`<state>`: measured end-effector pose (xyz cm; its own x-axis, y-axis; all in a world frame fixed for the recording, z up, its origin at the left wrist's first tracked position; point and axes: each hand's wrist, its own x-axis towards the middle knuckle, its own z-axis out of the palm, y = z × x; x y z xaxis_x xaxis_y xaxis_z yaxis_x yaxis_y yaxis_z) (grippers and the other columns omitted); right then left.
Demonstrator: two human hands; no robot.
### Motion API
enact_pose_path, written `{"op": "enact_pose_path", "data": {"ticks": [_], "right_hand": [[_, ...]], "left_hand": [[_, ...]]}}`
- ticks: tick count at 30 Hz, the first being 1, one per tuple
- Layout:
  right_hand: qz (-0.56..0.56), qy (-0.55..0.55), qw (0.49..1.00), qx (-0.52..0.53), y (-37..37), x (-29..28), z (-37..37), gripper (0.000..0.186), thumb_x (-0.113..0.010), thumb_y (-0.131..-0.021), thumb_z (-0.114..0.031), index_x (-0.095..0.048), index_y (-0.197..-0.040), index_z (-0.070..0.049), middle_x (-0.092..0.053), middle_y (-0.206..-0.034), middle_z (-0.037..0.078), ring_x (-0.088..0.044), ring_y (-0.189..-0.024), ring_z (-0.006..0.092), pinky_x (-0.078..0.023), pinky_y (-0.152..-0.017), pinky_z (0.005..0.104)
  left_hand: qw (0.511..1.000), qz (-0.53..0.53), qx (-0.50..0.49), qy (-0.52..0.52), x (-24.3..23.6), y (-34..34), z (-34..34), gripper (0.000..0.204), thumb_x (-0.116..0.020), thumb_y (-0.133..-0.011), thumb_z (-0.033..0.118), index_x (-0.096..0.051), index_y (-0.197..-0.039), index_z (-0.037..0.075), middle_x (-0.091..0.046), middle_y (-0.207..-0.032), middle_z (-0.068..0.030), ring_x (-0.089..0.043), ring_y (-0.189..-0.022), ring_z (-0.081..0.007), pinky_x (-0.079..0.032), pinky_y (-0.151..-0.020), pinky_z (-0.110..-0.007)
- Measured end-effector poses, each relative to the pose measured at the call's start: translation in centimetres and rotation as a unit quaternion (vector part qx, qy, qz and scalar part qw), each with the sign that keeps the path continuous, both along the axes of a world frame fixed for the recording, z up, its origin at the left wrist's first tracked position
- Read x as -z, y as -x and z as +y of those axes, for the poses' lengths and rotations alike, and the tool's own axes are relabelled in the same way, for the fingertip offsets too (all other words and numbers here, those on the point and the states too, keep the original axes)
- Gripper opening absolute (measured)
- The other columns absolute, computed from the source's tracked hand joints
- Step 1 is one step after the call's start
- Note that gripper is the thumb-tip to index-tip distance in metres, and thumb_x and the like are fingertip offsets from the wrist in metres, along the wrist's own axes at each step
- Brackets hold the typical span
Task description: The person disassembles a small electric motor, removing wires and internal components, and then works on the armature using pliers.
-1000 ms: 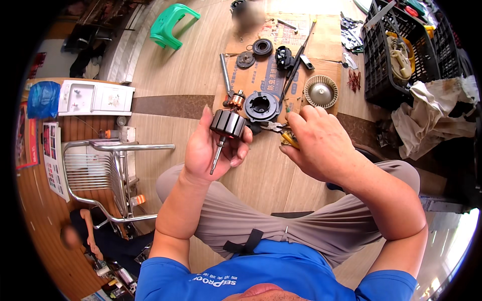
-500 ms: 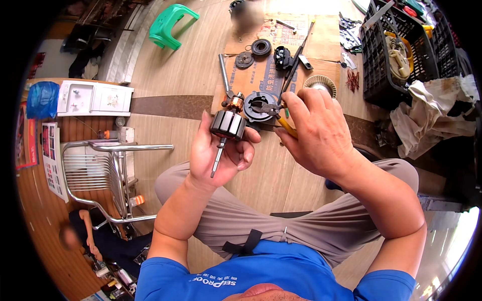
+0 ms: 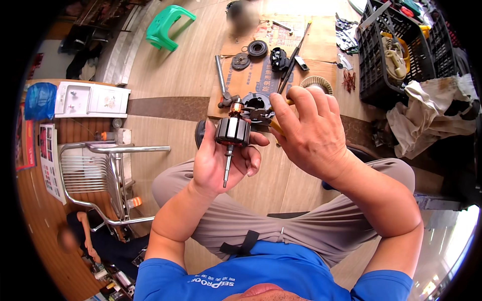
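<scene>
A motor armature (image 3: pixel 233 131) with a dark slotted core, copper winding end and steel shaft rests in my left hand (image 3: pixel 208 163). The fingers curl round the core; the shaft points down toward my wrist. My right hand (image 3: pixel 314 135) grips yellow-handled pliers (image 3: pixel 260 115), whose dark jaws are at the copper end of the armature. Whether the jaws touch the copper, I cannot tell. Just beyond the pliers, a round black motor part (image 3: pixel 256 100) lies on the cardboard (image 3: pixel 286 35), partly hidden by them. A hammer (image 3: pixel 221 78) lies to its left.
Farther off on the cardboard are a black ring (image 3: pixel 257 48), a grey disc (image 3: pixel 241 61), a black housing (image 3: pixel 278 59) and a pale finned ring (image 3: pixel 317 84). Black crates (image 3: pixel 389 55) stand at right beside crumpled cloth (image 3: pixel 427 113). A metal chair (image 3: pixel 90 173) and green stool (image 3: pixel 168 27) are left.
The pliers have moved left to the armature's copper end, and their handles are spread wider. The armature has shifted slightly right and nearer to me, tilting more upright in my left hand.
</scene>
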<state>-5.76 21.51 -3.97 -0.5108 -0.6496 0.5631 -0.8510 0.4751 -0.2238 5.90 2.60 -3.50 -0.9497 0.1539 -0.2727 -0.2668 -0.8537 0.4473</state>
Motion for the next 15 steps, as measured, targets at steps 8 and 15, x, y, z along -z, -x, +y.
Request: {"op": "enact_pose_path", "data": {"ticks": [8,15], "right_hand": [[0.05,0.002,0.999,-0.001,-0.2,-0.4,-0.6,0.039,-0.057,-0.08,-0.02,-0.059,-0.117,-0.007,-0.055,-0.107,0.011,-0.054,-0.096,0.026,-0.04,-0.078,0.0381],[0.064,0.013,0.998,0.005,-0.2,-0.3,0.0,0.039,-0.057,-0.08,-0.02,-0.059,-0.117,-0.008,-0.054,-0.108,0.01,-0.054,-0.095,0.0256,-0.04,-0.077,0.0372]], "left_hand": [[0.999,0.031,0.01,0.027,0.0,-0.4,0.1,0.073,-0.023,-0.099,0.065,-0.042,-0.14,0.008,-0.055,-0.129,-0.0237,-0.062,-0.084,-0.0291,-0.046,-0.066,-0.038],[0.995,0.081,0.053,0.008,-0.3,-0.2,0.8,0.09,-0.02,-0.096,0.07,-0.038,-0.142,-0.005,-0.055,-0.13,-0.0213,-0.061,-0.092,-0.0246,-0.047,-0.075,-0.036]]}}
